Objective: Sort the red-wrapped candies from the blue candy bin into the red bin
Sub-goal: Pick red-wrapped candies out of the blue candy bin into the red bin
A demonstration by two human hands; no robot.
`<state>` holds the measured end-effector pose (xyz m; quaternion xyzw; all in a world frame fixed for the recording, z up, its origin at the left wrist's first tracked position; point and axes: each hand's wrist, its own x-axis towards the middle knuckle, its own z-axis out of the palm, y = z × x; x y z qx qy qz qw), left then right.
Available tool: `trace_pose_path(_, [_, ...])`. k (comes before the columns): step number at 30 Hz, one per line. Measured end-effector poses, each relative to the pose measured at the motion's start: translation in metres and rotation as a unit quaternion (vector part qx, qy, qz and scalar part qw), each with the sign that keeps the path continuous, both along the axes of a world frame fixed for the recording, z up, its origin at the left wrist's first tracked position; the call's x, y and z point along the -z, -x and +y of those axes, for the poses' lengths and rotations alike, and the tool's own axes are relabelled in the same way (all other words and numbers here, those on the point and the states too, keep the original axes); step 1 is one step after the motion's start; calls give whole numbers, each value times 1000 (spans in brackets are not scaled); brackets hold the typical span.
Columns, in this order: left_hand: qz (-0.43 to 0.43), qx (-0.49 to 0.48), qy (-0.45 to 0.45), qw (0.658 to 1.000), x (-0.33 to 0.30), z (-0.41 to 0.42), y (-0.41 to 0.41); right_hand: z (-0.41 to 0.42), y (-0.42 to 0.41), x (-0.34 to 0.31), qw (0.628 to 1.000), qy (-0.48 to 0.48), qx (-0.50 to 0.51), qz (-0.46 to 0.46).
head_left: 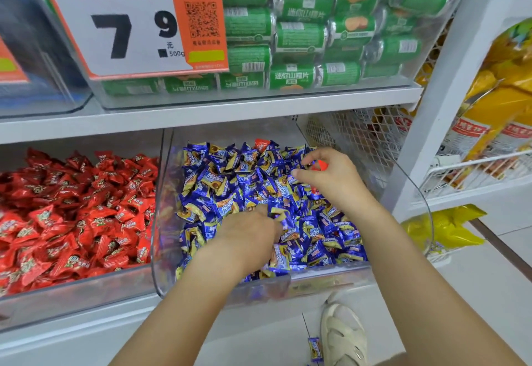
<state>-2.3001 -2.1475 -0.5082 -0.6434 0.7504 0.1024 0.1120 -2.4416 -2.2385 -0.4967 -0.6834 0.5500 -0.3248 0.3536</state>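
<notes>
The clear blue candy bin point(316, 282) holds a heap of blue-wrapped candies point(230, 181). My right hand point(331, 178) hovers over its far right part and holds a red-wrapped candy point(319, 165) in curled fingers. Another red-wrapped candy point(262, 144) lies at the back of the heap. My left hand point(247, 233) is down among the blue candies near the front, fingers dug into the pile and partly hidden. The red bin point(72, 293) full of red-wrapped candies point(72, 210) stands directly to the left.
A shelf above carries a clear box of green snack packs point(316, 34) with a price sign point(129, 20). Wire baskets with yellow bags point(495, 100) stand to the right. A blue candy point(315, 350) lies on the floor beside a sandalled foot point(344, 337).
</notes>
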Motion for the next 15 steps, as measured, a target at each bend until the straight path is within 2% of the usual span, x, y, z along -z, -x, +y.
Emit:
trace_pose_path(3, [107, -43, 58, 992, -25, 4, -16, -11, -12, 3, 999, 3, -24, 21])
trace_pose_path(7, [152, -76, 174, 970, -53, 9, -37, -38, -46, -2, 992, 58, -37, 110])
trace_pose_path(12, [219, -83, 193, 953, -63, 24, -60, -66, -81, 2, 958, 116, -69, 254])
trace_pose_path(15, [284, -100, 210, 930, -75, 45, -83, -59, -85, 4, 965, 116, -47, 232])
